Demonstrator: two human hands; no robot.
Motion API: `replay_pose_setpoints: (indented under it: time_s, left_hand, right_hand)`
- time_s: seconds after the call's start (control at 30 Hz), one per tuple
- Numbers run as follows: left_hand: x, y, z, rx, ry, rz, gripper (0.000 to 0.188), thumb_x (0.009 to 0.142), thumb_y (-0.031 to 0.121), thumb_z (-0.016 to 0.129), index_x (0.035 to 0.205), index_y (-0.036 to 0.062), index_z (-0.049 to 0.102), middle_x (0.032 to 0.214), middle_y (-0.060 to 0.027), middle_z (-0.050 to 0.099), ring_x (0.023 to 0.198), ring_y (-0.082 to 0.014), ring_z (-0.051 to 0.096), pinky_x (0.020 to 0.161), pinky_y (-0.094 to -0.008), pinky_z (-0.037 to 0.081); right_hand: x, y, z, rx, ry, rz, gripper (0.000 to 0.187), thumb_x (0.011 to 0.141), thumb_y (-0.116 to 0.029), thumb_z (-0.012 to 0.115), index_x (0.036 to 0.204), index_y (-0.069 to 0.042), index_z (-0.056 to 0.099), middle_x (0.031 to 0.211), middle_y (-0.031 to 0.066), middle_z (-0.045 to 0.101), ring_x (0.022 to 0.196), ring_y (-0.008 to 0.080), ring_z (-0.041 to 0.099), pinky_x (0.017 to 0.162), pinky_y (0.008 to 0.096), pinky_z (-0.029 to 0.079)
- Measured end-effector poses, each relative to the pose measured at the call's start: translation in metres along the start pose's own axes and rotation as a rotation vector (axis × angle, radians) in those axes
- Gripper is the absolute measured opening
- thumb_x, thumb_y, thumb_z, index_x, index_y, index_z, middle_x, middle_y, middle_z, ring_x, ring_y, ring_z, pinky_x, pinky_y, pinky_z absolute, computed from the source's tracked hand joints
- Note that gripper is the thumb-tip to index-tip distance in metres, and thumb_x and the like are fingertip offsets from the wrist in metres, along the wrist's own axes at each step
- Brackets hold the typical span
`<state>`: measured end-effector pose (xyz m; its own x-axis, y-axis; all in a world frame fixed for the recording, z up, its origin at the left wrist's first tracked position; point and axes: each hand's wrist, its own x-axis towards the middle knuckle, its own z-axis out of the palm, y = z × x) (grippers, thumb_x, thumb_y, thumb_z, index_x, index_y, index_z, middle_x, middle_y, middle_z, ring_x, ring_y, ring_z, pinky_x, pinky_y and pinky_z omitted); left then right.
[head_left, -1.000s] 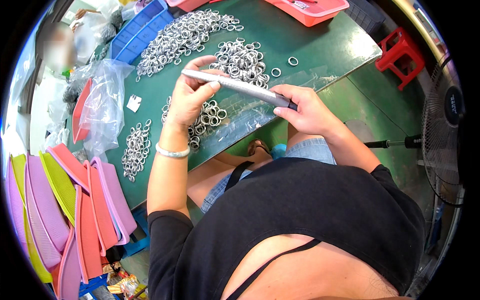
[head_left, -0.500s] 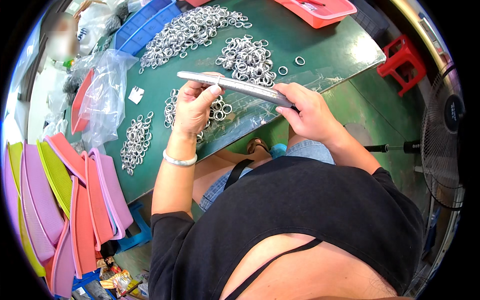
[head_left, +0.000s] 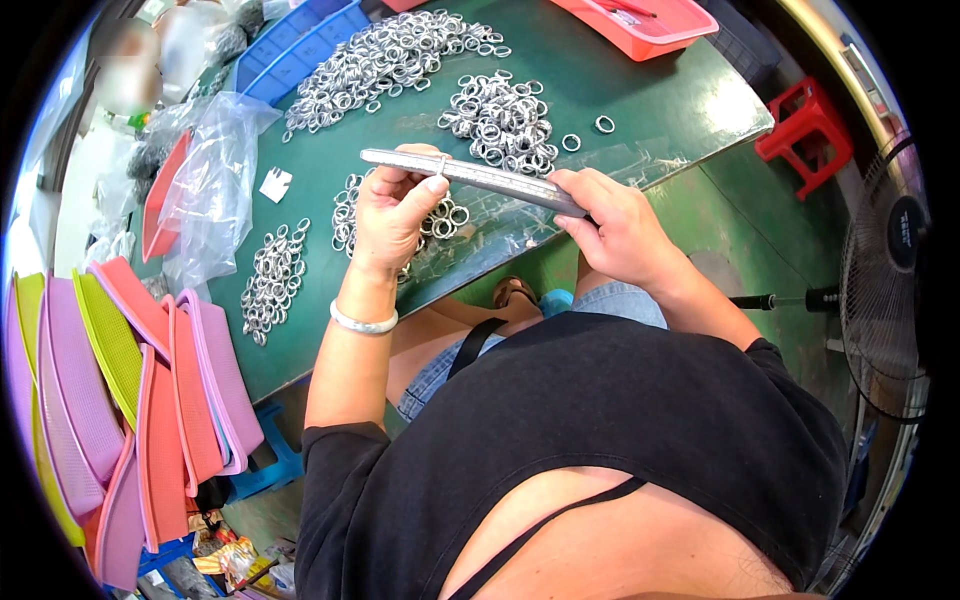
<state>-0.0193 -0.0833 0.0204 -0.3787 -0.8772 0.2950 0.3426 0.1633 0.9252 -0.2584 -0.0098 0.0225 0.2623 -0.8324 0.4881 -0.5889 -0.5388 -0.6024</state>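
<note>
A long tapered ring mandrel point(head_left: 500, 182), grey metal, is held crosswise above the green table's near edge, its thin end toward the left. My right hand point(head_left: 622, 222) is closed round its thick end. Near the thin end, my left hand point(head_left: 393, 218) pinches a silver ring point(head_left: 442, 167) that sits around the mandrel, thumb in front and fingers partly hidden behind. Below and behind my left hand lies a small heap of silver rings point(head_left: 442, 222), partly covered by that hand. Another heap of rings point(head_left: 500, 122) lies just beyond the mandrel.
The green table point(head_left: 640, 110) also bears a big ring pile point(head_left: 395, 60), a small ring pile point(head_left: 273, 283), a blue crate point(head_left: 300, 45), a red tray point(head_left: 640, 40) and a clear plastic bag point(head_left: 215, 190). Coloured baskets point(head_left: 150, 400) stack at left. A fan point(head_left: 885, 260) and red stool point(head_left: 808, 135) stand right.
Both hands keep their holds on the ring and the mandrel. The whole view has shifted slightly; little else differs.
</note>
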Motion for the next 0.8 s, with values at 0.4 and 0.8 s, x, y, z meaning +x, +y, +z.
replay_pose_setpoints:
  time_s: [0.4, 0.8]
  left_hand:
    - [-0.007, 0.009, -0.023, -0.201, 0.229, 0.09, 0.016, 0.081, 0.0, 0.058, 0.097, 0.0001, 0.059, 0.093, -0.0055, 0.059, 0.081, -0.0126, 0.055, 0.076, -0.0264, 0.045]
    - [-0.059, 0.068, -0.164, 1.838, 0.57, -0.411, 0.03, 0.073, 0.028, 0.066, 0.092, 0.0037, 0.065, 0.092, -0.0148, 0.061, 0.088, -0.0299, 0.057, 0.08, -0.0382, 0.044]
  right_hand:
    - [0.0, 0.001, 0.0, 0.075, -0.082, 0.033, 0.036, 0.072, -0.003, 0.063, 0.106, -0.002, 0.053, 0.085, 0.0116, 0.057, 0.073, 0.0281, 0.058, 0.062, 0.0343, 0.046]
    - [-0.005, 0.02, -0.006, 0.174, -0.046, 0.189, 0.035, 0.072, 0.0, 0.063, 0.107, 0.003, 0.054, 0.089, 0.0153, 0.06, 0.073, 0.0233, 0.059, 0.065, 0.03, 0.046]
